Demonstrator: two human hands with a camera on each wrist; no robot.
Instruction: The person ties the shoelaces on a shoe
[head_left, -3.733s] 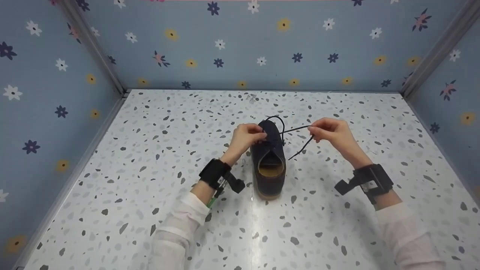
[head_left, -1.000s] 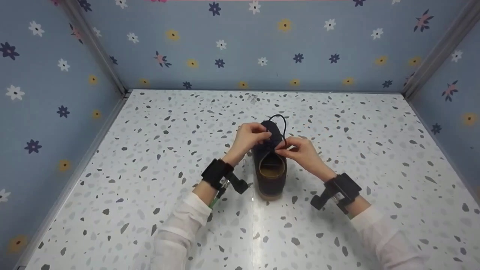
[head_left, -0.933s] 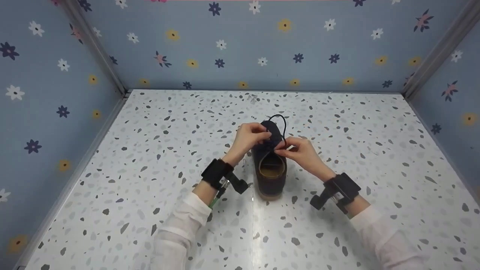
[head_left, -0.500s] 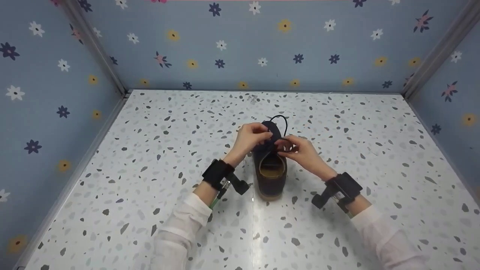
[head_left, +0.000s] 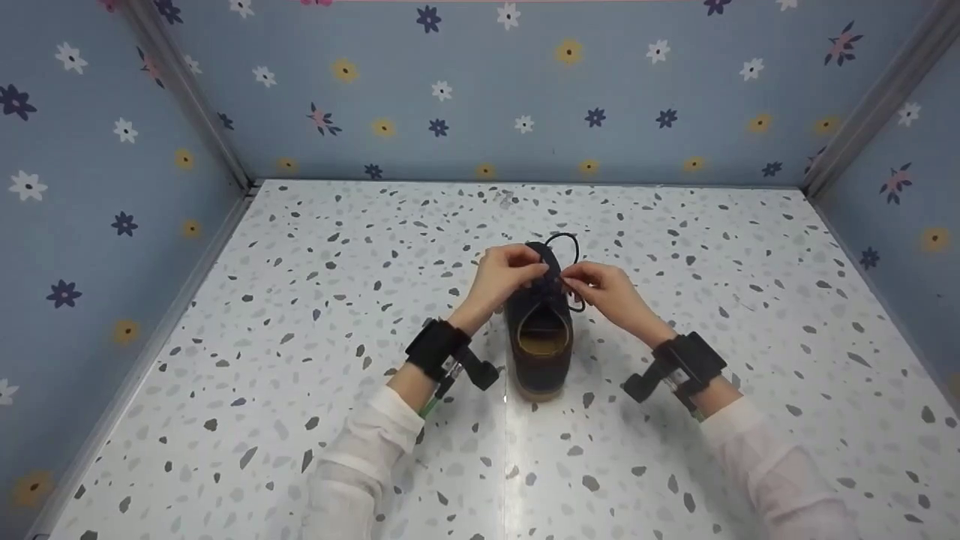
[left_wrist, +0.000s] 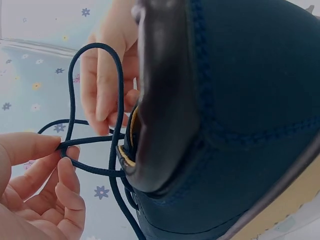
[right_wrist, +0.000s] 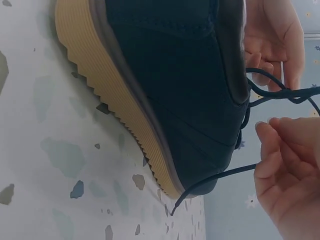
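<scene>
Left grip (head_left: 499, 276) pinches a shoelace loop (left_wrist: 95, 171); right grip (head_left: 609, 294) holds lace (right_wrist: 225, 173).
Shoe (head_left: 541, 367) upright, mid-frame on the worktop (head_left: 300, 300); apparently mid-tying, the next move likely calls for working lace round the steadied loop.

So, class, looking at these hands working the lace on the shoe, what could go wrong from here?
1. The left hand holds the lace only by the fingertips, so it could slip.
2. In the left wrist view, strands cross at the lower part of a raised loop; they may tangle, or the wrong one might be pulled.
3. A loose lace end hangs beside the shoe near the right hand and might snag.
</scene>
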